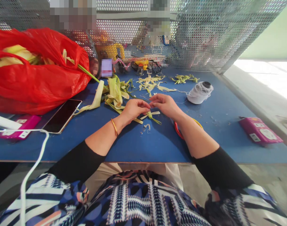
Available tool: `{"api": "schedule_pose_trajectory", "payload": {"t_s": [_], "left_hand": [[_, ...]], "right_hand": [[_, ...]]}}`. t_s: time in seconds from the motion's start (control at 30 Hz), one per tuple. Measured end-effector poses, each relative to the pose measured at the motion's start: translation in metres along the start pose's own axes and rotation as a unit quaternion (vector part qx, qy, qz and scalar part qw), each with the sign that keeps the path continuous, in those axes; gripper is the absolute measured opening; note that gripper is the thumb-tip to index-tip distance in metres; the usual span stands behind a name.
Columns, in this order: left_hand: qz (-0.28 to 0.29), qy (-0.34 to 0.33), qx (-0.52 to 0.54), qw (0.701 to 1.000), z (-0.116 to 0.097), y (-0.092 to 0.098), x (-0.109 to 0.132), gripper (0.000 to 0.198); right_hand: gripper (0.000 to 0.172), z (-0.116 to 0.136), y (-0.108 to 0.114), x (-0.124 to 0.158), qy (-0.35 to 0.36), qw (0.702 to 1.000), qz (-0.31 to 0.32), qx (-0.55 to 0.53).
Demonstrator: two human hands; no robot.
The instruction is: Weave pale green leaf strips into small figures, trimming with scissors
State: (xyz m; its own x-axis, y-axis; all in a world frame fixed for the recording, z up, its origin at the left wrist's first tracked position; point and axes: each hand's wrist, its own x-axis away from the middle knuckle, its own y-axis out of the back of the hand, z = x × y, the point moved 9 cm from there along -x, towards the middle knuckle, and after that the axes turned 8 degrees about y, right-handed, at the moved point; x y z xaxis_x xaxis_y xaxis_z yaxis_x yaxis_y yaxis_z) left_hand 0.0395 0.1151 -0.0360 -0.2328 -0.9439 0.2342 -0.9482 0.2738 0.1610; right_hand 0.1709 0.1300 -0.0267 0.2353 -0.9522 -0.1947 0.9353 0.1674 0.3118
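Head view: leaf knot (151, 115) axis left-right; left hand (133, 110) grip clamps it; right hand (166, 105) grip unclear.

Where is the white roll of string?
In the head view, the white roll of string lies on the blue table, just right of the right hand, near the leaf scraps.

Blue table (157, 147) bears red bag (39, 78), phone (62, 116), thread spool (199, 92), leaf strips (115, 91).

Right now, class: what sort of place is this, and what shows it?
Likely a craft workbench: leaf strips on a blue table, a white thread spool, a perforated metal screen.
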Motion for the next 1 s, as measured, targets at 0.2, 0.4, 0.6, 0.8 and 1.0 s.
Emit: {"api": "schedule_pose_trajectory", "payload": {"t_s": [0.2,0.4,0.6,0.8,1.0], "left_hand": [[-0.036,-0.078,-0.106,0.991,-0.005,0.006,-0.006,0.008],[-0.119,-0.168,-0.297,0.932,-0.022,0.005,0.005,0.014],[-0.170,-0.197,-0.413,0.873,-0.029,-0.003,0.016,0.024],[-0.193,-0.231,-0.497,0.814,-0.032,-0.009,0.019,0.023],[-0.191,-0.215,-0.524,0.802,-0.030,-0.007,0.015,0.024]], "right_hand": [[0.031,-0.005,-0.023,0.001,0.026,0.997,0.073,0.024],[0.027,-0.004,-0.020,0.001,0.029,0.996,0.052,0.064],[0.024,-0.005,-0.019,0.001,0.028,0.994,0.031,0.097],[0.023,0.009,-0.017,0.005,0.054,0.979,0.022,0.195],[0.027,0.021,-0.020,0.008,0.077,0.961,0.038,0.263]]}}
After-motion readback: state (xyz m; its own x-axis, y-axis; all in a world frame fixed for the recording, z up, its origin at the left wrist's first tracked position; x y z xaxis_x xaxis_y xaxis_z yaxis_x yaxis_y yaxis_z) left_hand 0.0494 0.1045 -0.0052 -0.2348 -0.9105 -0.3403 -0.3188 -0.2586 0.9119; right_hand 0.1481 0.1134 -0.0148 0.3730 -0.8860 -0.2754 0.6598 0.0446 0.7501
